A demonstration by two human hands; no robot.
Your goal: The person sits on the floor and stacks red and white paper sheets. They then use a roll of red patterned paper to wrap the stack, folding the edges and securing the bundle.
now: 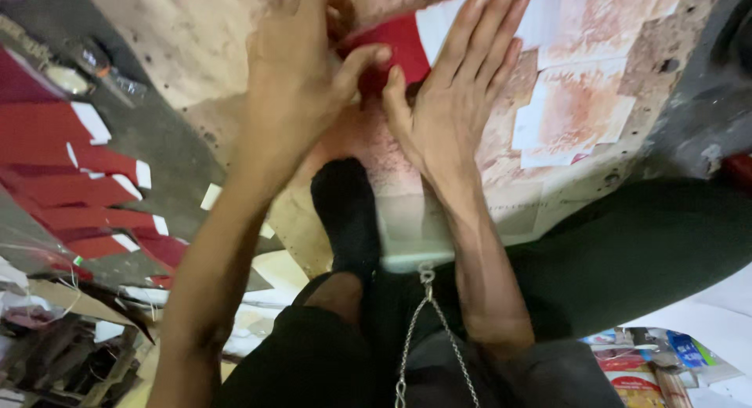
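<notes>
Worktop (196, 40): a big stained board, pale with reddish blotches, filling the far half of the view. Left, a stack of red sheets (86, 189) with white ends, fanned out, well apart from the hands. Right on the board, pale blotched papers (576, 102) stuck flat. Near centre, a foot in a black sock (345, 212) rests on the board edge; a thin chain (427, 314) hangs below. The red paper (399, 52) lies far centre on the board, partly under both hands. Left hand (294, 79): curled, thumb and fingers pinching the paper's near edge. Right hand (462, 87): open flat, fingers together, palm pressing down just beside it, gripping nothing. Judgement: the sheet is being smoothed flat; press should be even, moving outward from the pinned edge, so no crease is trapped.
</notes>
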